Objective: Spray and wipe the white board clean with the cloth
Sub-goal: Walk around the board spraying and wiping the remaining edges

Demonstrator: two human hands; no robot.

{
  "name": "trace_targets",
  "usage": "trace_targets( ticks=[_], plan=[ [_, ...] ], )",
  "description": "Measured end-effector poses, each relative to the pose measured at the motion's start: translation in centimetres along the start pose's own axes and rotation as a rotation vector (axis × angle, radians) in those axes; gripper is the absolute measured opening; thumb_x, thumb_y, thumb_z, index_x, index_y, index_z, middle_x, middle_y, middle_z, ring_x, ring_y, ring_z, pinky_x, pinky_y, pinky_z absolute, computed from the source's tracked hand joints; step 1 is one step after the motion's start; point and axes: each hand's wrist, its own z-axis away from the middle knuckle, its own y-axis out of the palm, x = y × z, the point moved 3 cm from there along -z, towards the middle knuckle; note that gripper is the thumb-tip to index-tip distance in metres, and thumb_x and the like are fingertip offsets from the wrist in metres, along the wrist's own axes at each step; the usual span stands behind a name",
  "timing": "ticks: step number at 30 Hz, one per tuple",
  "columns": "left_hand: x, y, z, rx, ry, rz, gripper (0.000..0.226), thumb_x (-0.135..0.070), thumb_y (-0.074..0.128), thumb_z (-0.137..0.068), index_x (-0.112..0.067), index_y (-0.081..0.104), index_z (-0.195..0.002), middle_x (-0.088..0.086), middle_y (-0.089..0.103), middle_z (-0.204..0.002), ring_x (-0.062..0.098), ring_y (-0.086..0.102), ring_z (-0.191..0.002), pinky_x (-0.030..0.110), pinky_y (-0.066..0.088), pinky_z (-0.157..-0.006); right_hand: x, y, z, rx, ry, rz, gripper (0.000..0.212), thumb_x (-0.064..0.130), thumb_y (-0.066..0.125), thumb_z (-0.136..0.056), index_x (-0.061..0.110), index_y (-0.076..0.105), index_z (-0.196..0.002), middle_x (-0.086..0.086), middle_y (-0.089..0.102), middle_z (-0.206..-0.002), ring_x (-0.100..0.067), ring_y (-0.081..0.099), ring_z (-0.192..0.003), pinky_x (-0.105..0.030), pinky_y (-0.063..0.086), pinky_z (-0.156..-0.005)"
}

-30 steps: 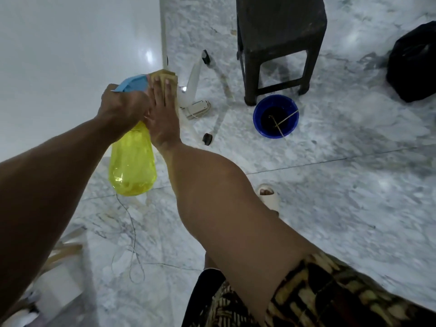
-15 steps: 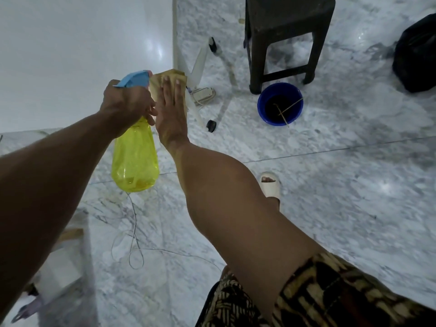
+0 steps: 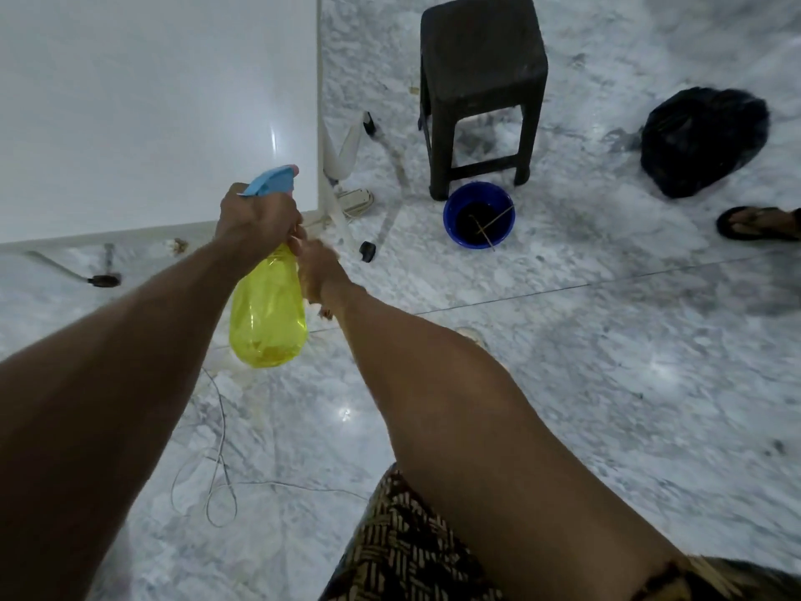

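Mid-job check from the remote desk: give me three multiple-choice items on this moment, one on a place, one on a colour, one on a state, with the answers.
1. Where does the blue bucket stand?
A. On the floor in front of the black stool
B. On top of the stool
C. Beside the black bag

2. What colour is the body of the spray bottle?
A. Red
B. Clear yellow
C. Black

3. What is the left hand doing?
A. Hanging open at the side
B. Pressing flat on the white board
C. Gripping the bottle's neck under its blue spray head

Answers: 1 A, the bucket sits on the marble floor at the stool's legs. 2 B, the body is see-through yellow under a blue head. 3 C, the fingers curl round the bottle's top. The right hand is blurred beside the bottle.
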Motion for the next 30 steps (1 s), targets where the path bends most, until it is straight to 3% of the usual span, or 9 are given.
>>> trace_targets(
  ticks=[1, 2, 4, 7, 9, 13, 18, 26, 30],
  plan=[
    [-0.5, 0.1, 0.9, 0.005, -0.013, 0.025, 0.045, -0.004, 0.052, -0.097, -0.020, 0.067, -0.137, 0.021, 0.065, -0.087, 0.028, 0.069, -0.068, 0.031, 0.059, -0.049, 0.9, 0.3, 2.4, 0.098, 0.020, 0.047, 0.037, 0.013, 0.047, -0.102, -0.003, 0.050, -0.135, -0.021, 0.057, -0.129, -0.036, 0.058, -0.116, -0.030, 0.055, -0.086],
    [-1.3, 0.3, 2.2, 0.018, -0.014, 0.043, 0.048, -0.002, 0.052, -0.093, -0.015, 0.066, -0.138, 0.019, 0.063, -0.082, 0.028, 0.068, -0.065, 0.029, 0.055, -0.043, 1.3, -0.6, 4.3, 0.066, -0.015, 0.056, 0.031, 0.018, 0.046, -0.103, -0.004, 0.056, -0.122, -0.021, 0.061, -0.106, -0.034, 0.065, -0.090, -0.032, 0.056, -0.064],
    [-2.9, 0.7, 4.1, 0.042, -0.007, 0.068, 0.053, -0.003, 0.054, -0.085, -0.003, 0.060, -0.138, 0.018, 0.063, -0.075, 0.030, 0.066, -0.063, 0.027, 0.051, -0.039, 1.4, -4.3, 7.4, 0.018, -0.009, -0.129, 0.032, 0.028, 0.042, -0.105, -0.001, 0.056, -0.102, -0.019, 0.057, -0.087, -0.029, 0.059, -0.065, -0.030, 0.050, -0.049],
    [-5.2, 1.7, 5.4, 0.088, -0.003, 0.083, 0.046, 0.004, 0.054, -0.086, 0.012, 0.059, -0.131, 0.018, 0.064, -0.069, 0.030, 0.064, -0.057, 0.029, 0.050, -0.040, 3.2, -9.0, 11.2, 0.012, -0.093, -0.422, 0.031, 0.029, 0.045, -0.103, 0.004, 0.063, -0.100, -0.016, 0.062, -0.095, -0.027, 0.060, -0.084, -0.039, 0.052, -0.079],
    [-7.3, 3.0, 6.2, 0.121, 0.021, 0.093, 0.047, 0.002, 0.056, -0.080, 0.018, 0.061, -0.124, 0.016, 0.066, -0.065, 0.029, 0.065, -0.053, 0.031, 0.051, -0.044, 5.1, -12.1, 13.8, 0.000, -0.130, -0.533, 0.031, 0.029, 0.048, -0.101, 0.004, 0.065, -0.110, -0.014, 0.068, -0.103, -0.028, 0.063, -0.097, -0.041, 0.047, -0.097],
    [-13.3, 6.6, 6.1, 0.211, 0.062, 0.098, 0.040, 0.008, 0.054, -0.086, 0.010, 0.066, -0.124, 0.014, 0.067, -0.066, 0.032, 0.066, -0.060, 0.033, 0.053, -0.049, 9.7, -18.6, 16.5, -0.036, -0.208, -0.677, 0.040, 0.033, 0.039, -0.104, 0.004, 0.065, -0.115, -0.015, 0.073, -0.105, -0.030, 0.062, -0.108, -0.045, 0.040, -0.109],
    [-21.7, 13.5, 3.9, 0.291, 0.193, 0.103, 0.045, 0.004, 0.048, -0.098, -0.014, 0.068, -0.134, 0.020, 0.062, -0.081, 0.024, 0.065, -0.061, 0.029, 0.053, -0.043, 15.1, -27.2, 16.9, -0.025, -0.244, -0.768, 0.042, 0.036, 0.041, -0.102, 0.005, 0.066, -0.114, -0.016, 0.072, -0.109, -0.032, 0.069, -0.100, -0.044, 0.054, -0.090],
    [-34.0, 26.1, -1.6, 0.277, 0.155, 0.185, 0.043, -0.002, 0.051, -0.105, -0.017, 0.065, -0.142, 0.015, 0.062, -0.074, 0.022, 0.063, -0.060, 0.027, 0.051, -0.041, 27.0, -43.8, 17.4, -0.023, -0.270, -0.817, 0.047, 0.040, 0.042, -0.101, 0.005, 0.060, -0.125, -0.018, 0.064, -0.120, -0.033, 0.060, -0.108, -0.046, 0.043, -0.099],
    [-39.9, 30.1, -4.3, 0.275, 0.158, 0.204, 0.043, -0.002, 0.050, -0.105, -0.021, 0.065, -0.140, 0.017, 0.061, -0.080, 0.023, 0.062, -0.064, 0.026, 0.051, -0.040, 32.8, -49.8, 16.5, -0.014, -0.317, -0.866, 0.043, 0.036, 0.038, -0.104, 0.002, 0.063, -0.113, -0.019, 0.066, -0.111, -0.033, 0.060, -0.103, -0.046, 0.041, -0.101]
  ],
)
